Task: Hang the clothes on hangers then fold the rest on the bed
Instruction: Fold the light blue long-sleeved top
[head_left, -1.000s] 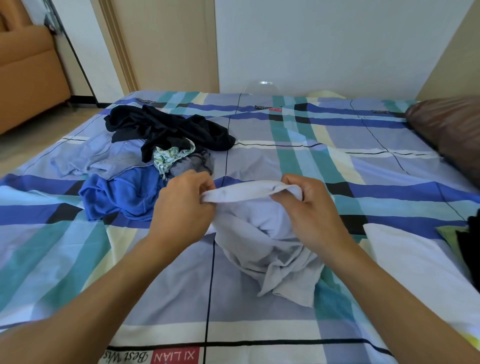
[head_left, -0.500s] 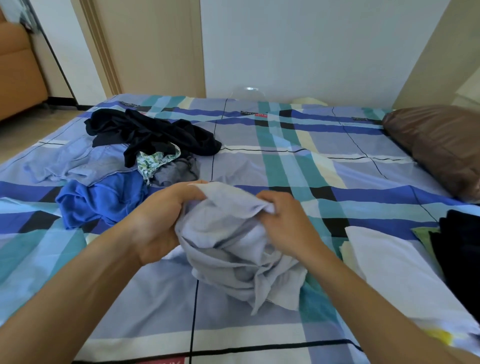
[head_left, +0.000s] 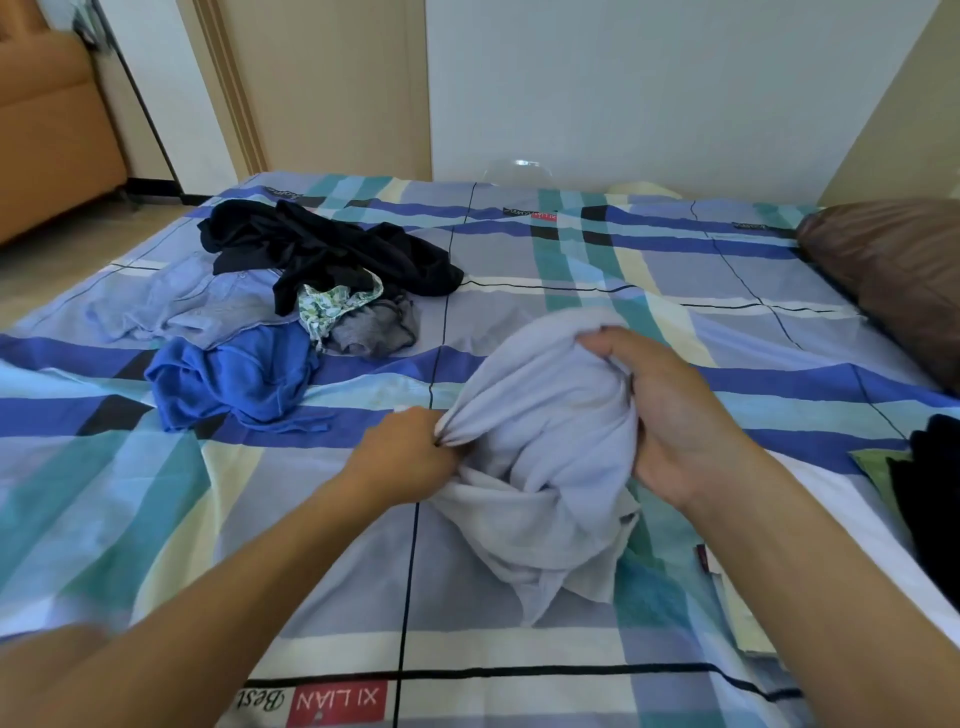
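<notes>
**A:** What is lying around the pale lilac garment (head_left: 545, 447)?

**B:** A loose heap is sitting to its far left on the plaid bedsheet (head_left: 571, 249). It holds five pieces: a black garment (head_left: 322, 249), a light blue shirt (head_left: 197, 301), a bright blue garment (head_left: 234, 374), a small floral piece (head_left: 332, 306) and a grey piece (head_left: 371, 327). One brown pillow (head_left: 893, 275) is resting at the far right. Dark clothing (head_left: 930, 499) is showing at the right edge, too cropped to count. An orange sofa (head_left: 47, 130) is standing off the bed, far left.

**A:** Is anything blocking the garment?

**B:** Only the two hands are covering parts of it. It is bunched near the middle of the bed, with its lower folds trailing on the sheet.

**A:** How is the person holding it?

**B:** The left hand (head_left: 405, 457) is pinching a gathered edge on the left side. The right hand (head_left: 670, 415) is curling its fingers into the top right of the bundle.
</notes>
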